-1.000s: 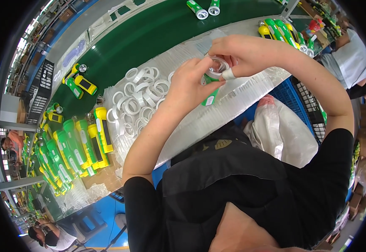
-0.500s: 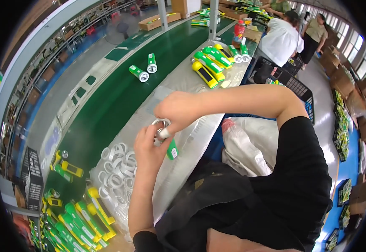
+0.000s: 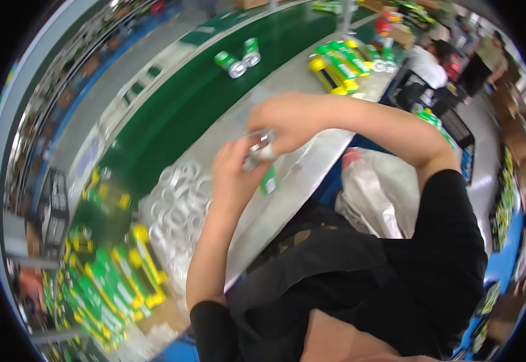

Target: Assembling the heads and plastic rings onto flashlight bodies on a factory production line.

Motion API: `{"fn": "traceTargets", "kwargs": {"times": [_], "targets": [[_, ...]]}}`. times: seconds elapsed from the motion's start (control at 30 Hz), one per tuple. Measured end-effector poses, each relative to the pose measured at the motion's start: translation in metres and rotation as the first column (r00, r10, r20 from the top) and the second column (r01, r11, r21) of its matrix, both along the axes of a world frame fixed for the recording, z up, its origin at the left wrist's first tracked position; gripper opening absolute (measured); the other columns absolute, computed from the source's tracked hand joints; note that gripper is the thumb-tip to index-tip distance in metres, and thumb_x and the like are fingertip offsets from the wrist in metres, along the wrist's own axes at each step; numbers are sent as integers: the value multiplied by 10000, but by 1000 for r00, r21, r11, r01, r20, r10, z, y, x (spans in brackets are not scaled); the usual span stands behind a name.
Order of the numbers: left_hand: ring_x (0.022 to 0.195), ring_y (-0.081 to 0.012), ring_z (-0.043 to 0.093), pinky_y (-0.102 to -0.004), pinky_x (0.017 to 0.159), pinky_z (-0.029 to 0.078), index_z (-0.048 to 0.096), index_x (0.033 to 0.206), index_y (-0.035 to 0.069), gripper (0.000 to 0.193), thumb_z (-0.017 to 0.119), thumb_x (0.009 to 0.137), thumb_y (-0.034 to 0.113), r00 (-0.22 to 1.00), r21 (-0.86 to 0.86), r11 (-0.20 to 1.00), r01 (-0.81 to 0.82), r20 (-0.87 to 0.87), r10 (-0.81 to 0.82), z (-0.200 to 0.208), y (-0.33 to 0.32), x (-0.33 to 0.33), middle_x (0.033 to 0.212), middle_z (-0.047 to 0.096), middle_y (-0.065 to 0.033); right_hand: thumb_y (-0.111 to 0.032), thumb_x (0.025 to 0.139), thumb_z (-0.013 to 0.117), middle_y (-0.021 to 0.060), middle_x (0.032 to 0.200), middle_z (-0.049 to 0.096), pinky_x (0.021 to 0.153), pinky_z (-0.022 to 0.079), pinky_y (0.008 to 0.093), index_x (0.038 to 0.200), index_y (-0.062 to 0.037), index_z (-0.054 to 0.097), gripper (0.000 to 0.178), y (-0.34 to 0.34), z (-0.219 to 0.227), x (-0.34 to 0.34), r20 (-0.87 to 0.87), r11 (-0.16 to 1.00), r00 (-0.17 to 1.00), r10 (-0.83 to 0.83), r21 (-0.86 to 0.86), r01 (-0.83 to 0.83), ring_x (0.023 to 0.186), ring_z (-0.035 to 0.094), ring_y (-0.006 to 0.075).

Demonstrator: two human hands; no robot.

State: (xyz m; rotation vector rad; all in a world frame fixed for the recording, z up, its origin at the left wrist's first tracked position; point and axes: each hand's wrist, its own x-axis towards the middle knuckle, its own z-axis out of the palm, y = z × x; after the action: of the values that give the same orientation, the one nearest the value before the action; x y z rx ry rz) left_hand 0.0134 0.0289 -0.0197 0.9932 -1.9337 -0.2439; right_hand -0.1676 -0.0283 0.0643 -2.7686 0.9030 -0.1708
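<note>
My left hand (image 3: 234, 176) and my right hand (image 3: 287, 123) meet above the grey worktable (image 3: 299, 163). Between their fingers they hold a small green cylinder with a shiny silver end (image 3: 261, 152); its green body (image 3: 268, 181) hangs below my left hand. The picture is blurred by motion, so the exact grip is unclear. A heap of clear plastic rings (image 3: 175, 208) lies on the table just left of my left forearm.
A green conveyor belt (image 3: 214, 96) runs behind the table with two green cylinders (image 3: 239, 59) on it. Green and yellow packs lie at the lower left (image 3: 115, 277) and far end (image 3: 338, 63). A white plastic bag (image 3: 374, 193) hangs at my right. Other people stand at the top right.
The view has swung, so hands and table sit differently in the picture. Both hands stay together on the small green cylinder; the right hand now covers its top.
</note>
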Motion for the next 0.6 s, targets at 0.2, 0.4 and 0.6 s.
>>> {"fn": "traceTargets", "kwargs": {"times": [0.2, 0.4, 0.6], "targets": [[791, -272, 620, -374, 660, 499, 623, 985, 106, 363, 806, 672, 121, 998, 44, 999, -23, -50, 26, -8, 0, 12, 864, 633, -79, -259, 707, 774, 76, 880, 665, 675, 511, 392, 1046, -31, 621, 437, 21, -63, 4, 403, 939, 849, -341, 184, 290, 779, 653, 252], [916, -136, 634, -293, 801, 518, 544, 1014, 47, 357, 799, 769, 93, 945, 236, 954, 184, -308, -106, -10, 6, 23, 982, 672, -78, -263, 730, 763, 79, 867, 665, 656, 516, 341, 1124, -32, 596, 486, 65, -182, 51, 782, 875, 406, -472, 473, 107, 742, 644, 184], [877, -200, 631, -328, 752, 521, 499, 982, 93, 402, 808, 727, 71, 642, 159, 833, 529, -717, -271, 21, 46, 22, 1014, 650, -124, -232, 730, 748, 110, 1113, 626, 814, 504, 362, 1190, -44, 538, 540, 60, -125, 33, 325, -15, 944, -57, 945, -327, 989, 626, 219]]}}
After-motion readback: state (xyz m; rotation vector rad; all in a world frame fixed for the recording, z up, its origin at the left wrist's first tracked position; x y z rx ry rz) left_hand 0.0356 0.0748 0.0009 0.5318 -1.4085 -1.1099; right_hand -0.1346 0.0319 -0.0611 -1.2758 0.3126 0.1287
